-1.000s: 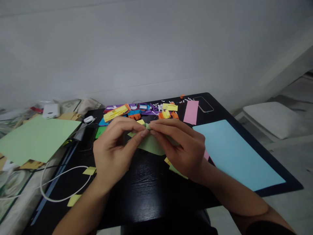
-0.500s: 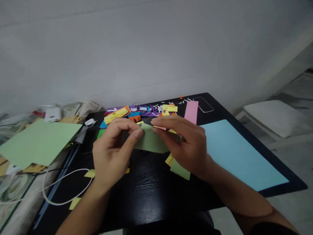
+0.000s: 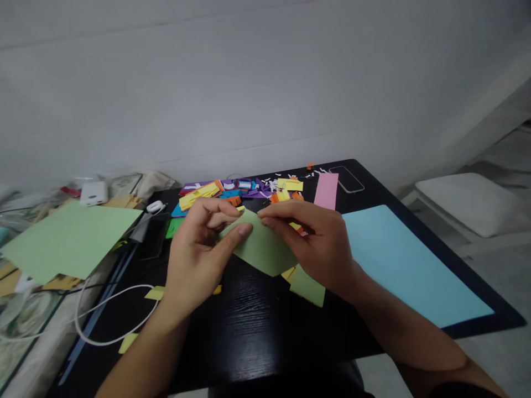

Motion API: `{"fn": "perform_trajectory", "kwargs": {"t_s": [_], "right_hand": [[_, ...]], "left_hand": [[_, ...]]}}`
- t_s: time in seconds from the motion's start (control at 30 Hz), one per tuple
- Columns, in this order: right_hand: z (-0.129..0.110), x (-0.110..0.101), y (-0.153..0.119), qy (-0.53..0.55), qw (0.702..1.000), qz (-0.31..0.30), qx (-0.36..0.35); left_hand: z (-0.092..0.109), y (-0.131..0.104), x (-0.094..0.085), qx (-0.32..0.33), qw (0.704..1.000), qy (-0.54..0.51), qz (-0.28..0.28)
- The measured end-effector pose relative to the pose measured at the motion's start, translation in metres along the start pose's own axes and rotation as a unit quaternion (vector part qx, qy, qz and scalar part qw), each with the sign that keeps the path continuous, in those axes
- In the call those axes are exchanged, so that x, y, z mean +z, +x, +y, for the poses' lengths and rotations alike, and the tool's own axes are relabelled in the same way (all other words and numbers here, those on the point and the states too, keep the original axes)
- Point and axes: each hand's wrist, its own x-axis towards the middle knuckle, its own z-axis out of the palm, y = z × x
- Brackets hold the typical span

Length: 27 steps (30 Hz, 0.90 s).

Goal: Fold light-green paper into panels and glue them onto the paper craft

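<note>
Between my hands, above the black table (image 3: 249, 331), a piece of light green paper (image 3: 267, 249) is held up with one corner pointing down. My left hand (image 3: 203, 249) pinches its left side, thumb on the near face. At the top edge, the thumb and forefinger of my right hand (image 3: 319, 237) close on the paper. Under my right hand lies another green paper piece (image 3: 307, 287), beside some yellow scraps (image 3: 288, 273). Behind my hands a pink paper strip (image 3: 326, 190) lies near several cut pieces, among them a bundle of yellow strips (image 3: 201, 194).
A large light blue sheet (image 3: 415, 265) covers the right of the table, with a phone-shaped object (image 3: 347, 179) behind it. To the left are a large green sheet (image 3: 70, 237), a white cable (image 3: 85, 340) and a white earphone case (image 3: 155, 207). A white stool (image 3: 460, 202) stands at right.
The green paper has turned between my hands, so more of its face shows and a corner points down. My right fingers have come to its top edge.
</note>
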Motion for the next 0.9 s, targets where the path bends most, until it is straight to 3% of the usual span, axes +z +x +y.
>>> {"fn": "perform_trajectory", "kwargs": {"t_s": [0.17, 0.4, 0.67, 0.9], "right_hand": [[-0.005, 0.001, -0.003, -0.039, 0.997, -0.017, -0.062], [-0.005, 0.008, -0.008, -0.111, 0.986, 0.012, -0.127], [-0.006, 0.010, -0.010, -0.105, 0.985, 0.038, -0.129], [-0.011, 0.011, -0.011, -0.095, 0.988, 0.046, -0.113]], "left_hand": [[-0.003, -0.001, 0.001, 0.033, 0.998, 0.055, 0.022], [-0.004, -0.005, 0.003, 0.083, 0.983, 0.140, 0.081], [0.000, -0.002, 0.006, 0.160, 0.972, 0.152, 0.078], [-0.001, -0.001, 0.007, 0.164, 0.971, 0.144, 0.098]]}}
